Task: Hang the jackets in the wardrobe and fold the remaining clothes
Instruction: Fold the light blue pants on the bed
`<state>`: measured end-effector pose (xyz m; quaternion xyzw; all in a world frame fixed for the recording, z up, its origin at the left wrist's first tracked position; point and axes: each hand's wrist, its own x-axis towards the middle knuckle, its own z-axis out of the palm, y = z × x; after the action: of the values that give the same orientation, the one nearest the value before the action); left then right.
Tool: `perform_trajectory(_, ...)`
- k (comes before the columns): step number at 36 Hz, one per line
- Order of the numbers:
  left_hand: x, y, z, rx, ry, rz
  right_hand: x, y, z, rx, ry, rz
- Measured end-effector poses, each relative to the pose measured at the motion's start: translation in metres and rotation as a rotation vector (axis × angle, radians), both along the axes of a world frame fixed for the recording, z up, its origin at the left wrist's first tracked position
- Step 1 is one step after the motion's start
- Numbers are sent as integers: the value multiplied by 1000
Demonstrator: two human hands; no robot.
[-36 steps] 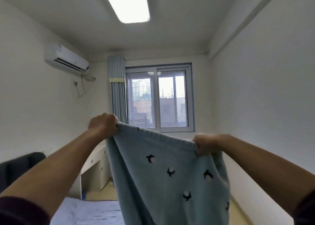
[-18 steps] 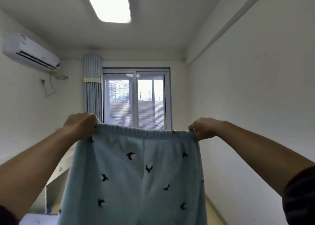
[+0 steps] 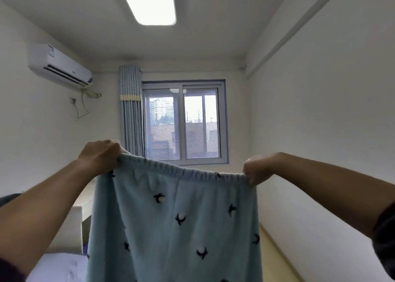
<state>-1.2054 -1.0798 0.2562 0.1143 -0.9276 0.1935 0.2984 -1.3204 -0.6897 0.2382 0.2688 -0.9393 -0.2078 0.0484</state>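
Hands: left hand (image 3: 100, 156) and right hand (image 3: 257, 168) grip waistband (image 3: 181, 168) | trousers (image 3: 175, 228) now spread flat, ready for folding

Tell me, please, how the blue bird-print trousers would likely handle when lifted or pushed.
Probably floppy: the trousers drape limply below the waistband gripped by the left hand and right hand. Likely light, since two corner grips carry them. Fleecy-looking cloth seems unlikely to slip.
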Motion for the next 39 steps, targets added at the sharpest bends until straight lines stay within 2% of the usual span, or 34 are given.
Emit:
perform_trajectory(2, 6, -8, 8, 11, 42, 32, -8, 10, 23, -151, 3, -38)
perform_trajectory(4, 8, -16, 16, 23, 78, 53, -14, 18, 44, -343, 105, 26)
perform_trajectory(6, 7, -21, 20, 69, 77, 34, -19, 20, 52, -514, 105, 70)
perform_trajectory(8, 6, -18, 17, 95, 23, 35, -23, 18, 48, -539, 28, 60)
perform_trajectory(11, 3, -20, 9, 49, -5, 41, -30, 24, 41, -583, 80, 58)
perform_trajectory(13, 4, -23, 6, 104, 11, 2, -34, 29, 38, -673, 89, 81)
perform_trajectory(16, 3, -25, 7, 366, 58, -145, -37, 33, 34, -919, -8, 122)
perform_trajectory(19, 2, -20, 7, 845, 68, -316, -38, 39, 27, -1230, -265, 150)
perform_trajectory(24, -24, 1, -20, 1415, 252, -338, -38, 12, 0, -1647, -386, -135)
perform_trajectory(27, -47, 29, -38, 1583, 354, -343, -33, -21, -16, -1801, -448, -201)
perform_trajectory(30, -56, 54, -50, 1607, 376, -420, -20, -46, -29, -1865, -500, -112)
perform_trajectory(34, -47, 91, -63, 1568, 275, -558, 9, -69, -41, -1672, -517, 89)
perform_trajectory(39, -25, 130, -71, 1464, 94, -703, 38, -88, -48, -1538, -483, 254)
